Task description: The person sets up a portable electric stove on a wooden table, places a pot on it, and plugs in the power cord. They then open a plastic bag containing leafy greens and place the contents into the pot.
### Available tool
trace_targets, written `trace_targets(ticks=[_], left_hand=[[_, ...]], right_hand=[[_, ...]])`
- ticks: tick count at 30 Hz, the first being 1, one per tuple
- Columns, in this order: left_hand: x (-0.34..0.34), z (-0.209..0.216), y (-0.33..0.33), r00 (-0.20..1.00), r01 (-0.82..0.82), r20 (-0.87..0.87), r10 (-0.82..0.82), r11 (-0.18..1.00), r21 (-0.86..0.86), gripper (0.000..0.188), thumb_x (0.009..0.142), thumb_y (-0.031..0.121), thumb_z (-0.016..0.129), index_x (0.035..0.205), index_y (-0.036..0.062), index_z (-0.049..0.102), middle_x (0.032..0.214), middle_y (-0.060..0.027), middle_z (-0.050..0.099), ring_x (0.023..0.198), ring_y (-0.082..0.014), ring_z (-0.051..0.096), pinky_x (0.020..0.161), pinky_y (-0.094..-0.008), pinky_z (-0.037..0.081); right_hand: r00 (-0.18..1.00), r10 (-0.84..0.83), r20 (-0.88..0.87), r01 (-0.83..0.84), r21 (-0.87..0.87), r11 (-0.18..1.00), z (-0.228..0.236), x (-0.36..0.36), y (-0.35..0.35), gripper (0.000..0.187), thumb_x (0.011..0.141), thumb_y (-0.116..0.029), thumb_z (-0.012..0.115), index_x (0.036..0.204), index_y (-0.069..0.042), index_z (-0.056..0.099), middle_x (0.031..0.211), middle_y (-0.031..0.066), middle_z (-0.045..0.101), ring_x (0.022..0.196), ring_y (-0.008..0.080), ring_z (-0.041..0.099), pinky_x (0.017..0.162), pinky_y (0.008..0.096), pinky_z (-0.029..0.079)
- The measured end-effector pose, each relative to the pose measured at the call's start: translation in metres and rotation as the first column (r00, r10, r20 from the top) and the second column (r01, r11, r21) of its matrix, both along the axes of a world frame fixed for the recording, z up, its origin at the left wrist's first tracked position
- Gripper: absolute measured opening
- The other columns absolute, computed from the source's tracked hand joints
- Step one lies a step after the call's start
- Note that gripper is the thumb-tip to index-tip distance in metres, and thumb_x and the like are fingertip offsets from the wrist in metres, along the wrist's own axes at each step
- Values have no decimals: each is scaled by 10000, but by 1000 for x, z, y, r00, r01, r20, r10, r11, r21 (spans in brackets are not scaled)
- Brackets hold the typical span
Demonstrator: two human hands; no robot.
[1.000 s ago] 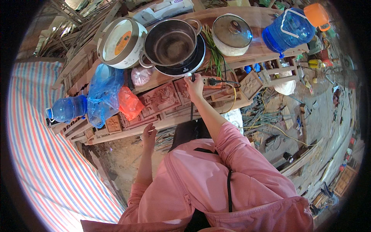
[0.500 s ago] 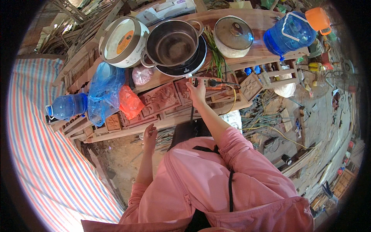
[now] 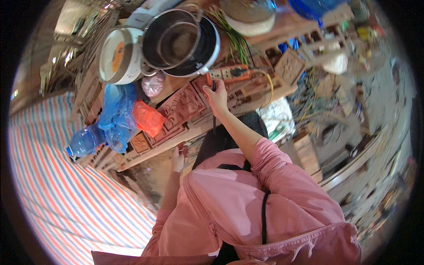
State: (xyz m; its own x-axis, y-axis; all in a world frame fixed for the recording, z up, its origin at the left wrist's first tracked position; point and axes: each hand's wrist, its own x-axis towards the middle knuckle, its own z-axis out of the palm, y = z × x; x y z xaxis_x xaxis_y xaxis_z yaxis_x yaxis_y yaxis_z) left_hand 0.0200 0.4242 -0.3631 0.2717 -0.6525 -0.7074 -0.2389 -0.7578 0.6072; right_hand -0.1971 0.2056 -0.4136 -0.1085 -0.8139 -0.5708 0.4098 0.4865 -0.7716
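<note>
My right hand (image 3: pixel 216 96) is closed around a black plug (image 3: pixel 214 85), and its dark cord (image 3: pixel 214 124) hangs below the hand. Just above, an orange power strip (image 3: pixel 227 73) lies along the bench; a second black plug sits in its right part. The held plug is at the strip's left end; whether its prongs are clear of the sockets I cannot tell. My left hand (image 3: pixel 179 157) hangs low near the bench's front edge, fingers loosely curled and slightly apart, with nothing visible in it. A dark pot (image 3: pixel 154 44) stands on a black cooktop (image 3: pixel 210 55) beyond the strip.
A white rice cooker (image 3: pixel 132 57) stands left of the pot. Green stalks (image 3: pixel 236 44) and a lidded pot (image 3: pixel 249 26) are to the right. Blue (image 3: pixel 117 115) and red (image 3: pixel 148 118) plastic bags and a blue water jug (image 3: pixel 86 141) lie left. A yellow cord (image 3: pixel 270 88) loops beside the strip.
The view has tilted and shifted. My right hand and the black plug have moved slightly down from the strip's left end. My left hand stays low, its fingers still loosely curled.
</note>
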Motion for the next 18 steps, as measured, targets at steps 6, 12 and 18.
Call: trace_targets(ticks=[6, 12, 18], left_hand=[[-11, 17, -61, 927, 373, -7, -374, 923, 92, 174, 974, 199, 568, 1033, 39, 603, 866, 1, 629, 694, -53, 541, 591, -208, 426], [-53, 16, -184, 919, 131, -346, -188, 975, -182, 182, 973, 217, 570, 1062, 59, 583, 853, 10, 579, 668, -73, 462, 580, -218, 386], [-93, -9, -248, 706, -142, -683, 188, 982, 124, 286, 966, 218, 567, 1169, 16, 571, 881, -30, 585, 726, -105, 447, 598, -243, 376]], right_hand=[[962, -179, 206, 154, 133, 979, -9, 15, 53, 125, 929, -134, 612, 1013, -60, 556, 783, -1, 541, 626, 71, 521, 530, 241, 413], [804, -427, 414, 324, 296, 899, -18, 1, 117, 128, 930, -194, 615, 991, -97, 558, 684, -11, 556, 485, 63, 437, 424, 222, 309], [301, -749, 590, 602, 491, 629, -78, -44, 188, 177, 938, -205, 582, 1040, -61, 598, 748, 8, 544, 511, 52, 374, 382, 190, 241]])
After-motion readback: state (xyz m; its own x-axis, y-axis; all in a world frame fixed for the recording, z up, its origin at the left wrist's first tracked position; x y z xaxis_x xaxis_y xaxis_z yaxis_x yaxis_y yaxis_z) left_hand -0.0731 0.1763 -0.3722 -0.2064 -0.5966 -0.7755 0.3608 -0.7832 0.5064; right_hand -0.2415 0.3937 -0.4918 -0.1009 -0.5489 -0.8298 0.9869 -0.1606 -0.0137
